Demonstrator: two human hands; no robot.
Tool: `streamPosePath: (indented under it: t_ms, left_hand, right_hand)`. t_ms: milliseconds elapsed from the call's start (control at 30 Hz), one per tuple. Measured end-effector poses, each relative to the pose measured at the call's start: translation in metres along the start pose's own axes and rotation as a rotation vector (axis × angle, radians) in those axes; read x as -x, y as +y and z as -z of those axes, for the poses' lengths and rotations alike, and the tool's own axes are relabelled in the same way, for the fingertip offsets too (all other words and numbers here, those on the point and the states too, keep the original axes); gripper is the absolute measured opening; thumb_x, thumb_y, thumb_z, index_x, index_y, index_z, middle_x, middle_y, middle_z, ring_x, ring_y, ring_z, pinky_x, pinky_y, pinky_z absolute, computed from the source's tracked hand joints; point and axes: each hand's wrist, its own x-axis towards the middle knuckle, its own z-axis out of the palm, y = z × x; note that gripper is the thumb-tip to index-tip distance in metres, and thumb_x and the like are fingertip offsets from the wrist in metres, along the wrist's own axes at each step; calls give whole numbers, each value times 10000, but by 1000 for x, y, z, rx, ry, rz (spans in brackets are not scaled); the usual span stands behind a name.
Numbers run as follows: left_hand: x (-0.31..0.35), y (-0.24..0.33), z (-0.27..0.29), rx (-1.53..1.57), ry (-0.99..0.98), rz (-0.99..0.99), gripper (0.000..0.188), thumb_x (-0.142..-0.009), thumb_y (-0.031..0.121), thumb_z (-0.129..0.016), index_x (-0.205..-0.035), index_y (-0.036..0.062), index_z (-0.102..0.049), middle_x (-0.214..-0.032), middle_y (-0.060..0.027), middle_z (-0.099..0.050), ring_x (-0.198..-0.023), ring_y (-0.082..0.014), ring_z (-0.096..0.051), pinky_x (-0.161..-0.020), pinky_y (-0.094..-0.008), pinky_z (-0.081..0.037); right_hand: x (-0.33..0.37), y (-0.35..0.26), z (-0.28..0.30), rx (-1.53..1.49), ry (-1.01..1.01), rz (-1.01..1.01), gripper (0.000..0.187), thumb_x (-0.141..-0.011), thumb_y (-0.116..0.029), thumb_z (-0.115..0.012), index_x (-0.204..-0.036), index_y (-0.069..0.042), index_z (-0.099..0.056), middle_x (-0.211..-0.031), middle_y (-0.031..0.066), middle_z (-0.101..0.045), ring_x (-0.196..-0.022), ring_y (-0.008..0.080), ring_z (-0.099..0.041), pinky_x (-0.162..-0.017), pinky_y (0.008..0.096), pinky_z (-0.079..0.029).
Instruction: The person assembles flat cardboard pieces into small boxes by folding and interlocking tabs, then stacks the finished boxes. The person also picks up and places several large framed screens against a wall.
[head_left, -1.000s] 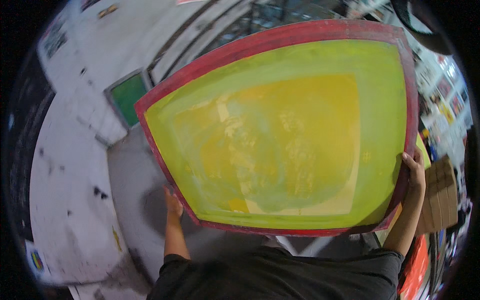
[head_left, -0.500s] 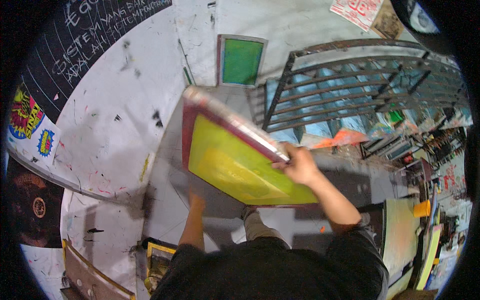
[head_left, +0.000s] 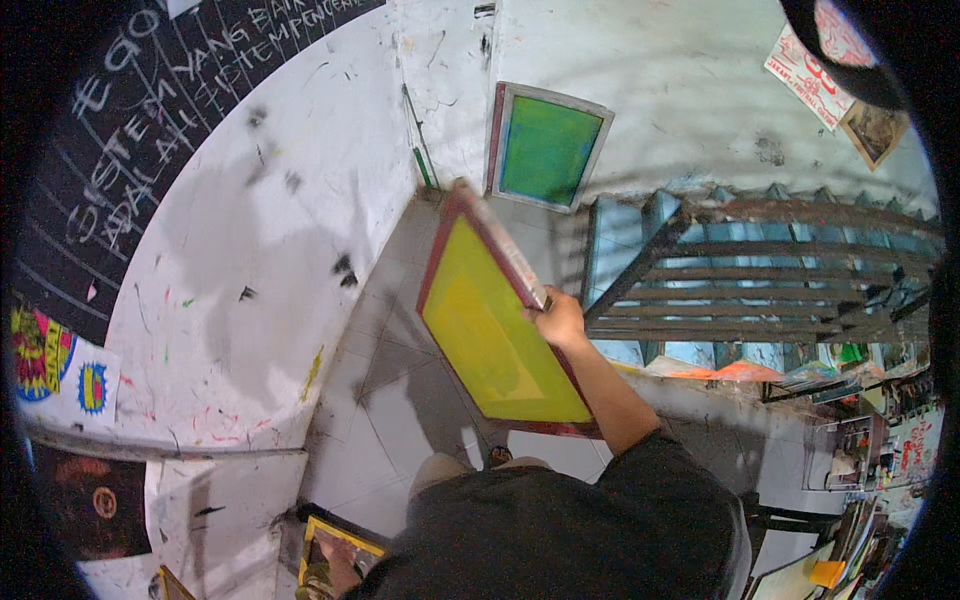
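A screen-printing frame [head_left: 485, 335] with yellow-green mesh and a dark red border hangs tilted in front of me. My right hand [head_left: 560, 320] is closed round its upper edge, near the right end. At the lower left, my left hand [head_left: 340, 563] is down beside a smaller yellow-edged frame [head_left: 372, 542]. Its fingers show too poorly to tell whether they touch or grip that frame. A faint, paler rectangle shows on the mesh of the held screen.
Against the far wall leans another screen [head_left: 548, 148] with green mesh. Dark metal railings [head_left: 780, 270] stand at the right, with blue steps behind. A white wall [head_left: 240, 300] runs along my left. Shelves and clutter [head_left: 880, 450] fill the far right, above grey floor tiles.
The held screen has swung to a steeper tilt. My left hand has moved down and back to the yellow-edged frame. The whole view has shifted.
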Motion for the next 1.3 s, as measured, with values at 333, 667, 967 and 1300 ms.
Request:
streamPosePath:
  t_ms: [333, 667, 967, 1300]
  left_hand:
    - [-67, 129, -240, -241, -163, 23, 710, -779, 609, -405, -1272, 102, -334, -986, -75, -518, -842, -243, -519, -691, -414, -414]
    - [164, 342, -812, -872, -1082, -743, 640, -832, 448, -464, -1355, 160, -232, -1327, -74, -350, -1182, -233, -371, -934, -457, -283]
    - [239, 325, -1106, -1095, -1085, -1072, 747, -816, 472, -493, -1357, 52, -193, -1387, -148, -237, -1276, -275, -231, -1030, -339, -185]
    - [170, 335, -1319, -1373, -1066, -775, 983, -701, 515, -614, -1348, -33, -118, -1379, -192, -239, -1265, -296, -259, -1015, -334, -217]
  right_hand:
    - [-295, -9, -65, -554, 118, -464, 294, -682, -197, -697, -748, 55, -561, -586, 87, -554, -388, 179, -492, -334, 314, -374]
    - [-502, 26, -58, -1116, 249, -711, 189, -730, -208, -657, -786, -65, -548, -634, 9, -536, -510, 158, -550, -429, 305, -484]
    - [-671, 112, -45, -1333, 602, -724, 234, -737, -154, -677, -831, -7, -522, -761, 84, -561, -603, 232, -585, -533, 394, -536]
    - [-790, 169, -46, -1329, 790, -819, 464, -759, -164, -656, -1092, 28, -396, -970, 135, -544, -779, 246, -591, -553, 405, -534]
